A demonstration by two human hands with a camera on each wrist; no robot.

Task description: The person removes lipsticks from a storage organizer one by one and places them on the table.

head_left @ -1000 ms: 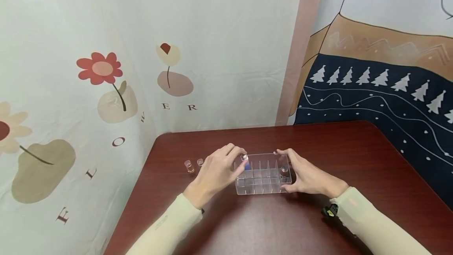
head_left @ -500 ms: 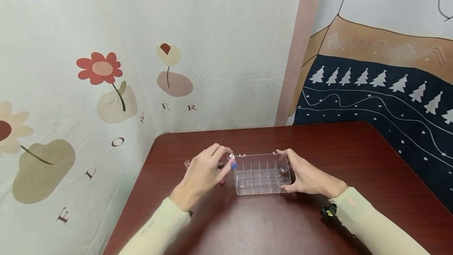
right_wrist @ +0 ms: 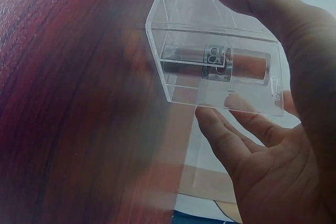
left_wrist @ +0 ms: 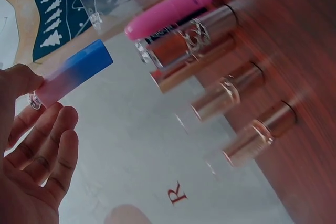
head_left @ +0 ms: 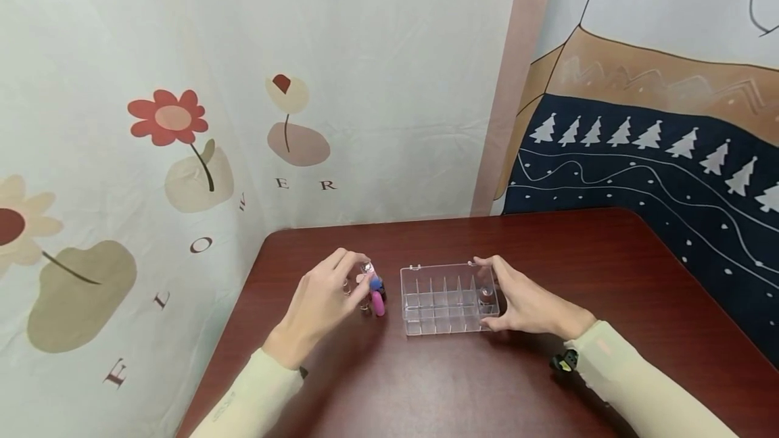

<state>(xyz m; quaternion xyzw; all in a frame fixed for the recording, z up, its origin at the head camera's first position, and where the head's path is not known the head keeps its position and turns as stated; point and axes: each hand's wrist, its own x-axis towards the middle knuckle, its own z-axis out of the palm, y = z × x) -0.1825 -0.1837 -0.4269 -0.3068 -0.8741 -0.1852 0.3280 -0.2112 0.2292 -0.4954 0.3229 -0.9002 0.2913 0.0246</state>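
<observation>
My left hand (head_left: 322, 299) pinches a lipstick tube (left_wrist: 79, 72) between thumb and fingers, up in the air left of the organizer box. Its body fades from pink to bright blue, and a clear, shiny end sits at the fingertips. The clear plastic organizer (head_left: 434, 299) stands on the table, divided into small compartments. My right hand (head_left: 526, 299) grips its right end, thumb on the near side and fingers on the far side. Inside the end compartment by that hand stands a clear lipstick tube (right_wrist: 247, 66) with a brownish-orange part and a silver lettered band.
In the left wrist view several lipsticks stand in a row on the table: a bright pink tube (left_wrist: 173, 11), a clear one with a silver band (left_wrist: 197, 35), a slim gold-red one (left_wrist: 194, 64), and two copper ones with clear caps, including the outermost copper tube (left_wrist: 257, 137).
My left hand has moved left, away from over the organizer, carrying the pink-and-blue lipstick to above the standing tubes. My right hand has stayed on the organizer.
</observation>
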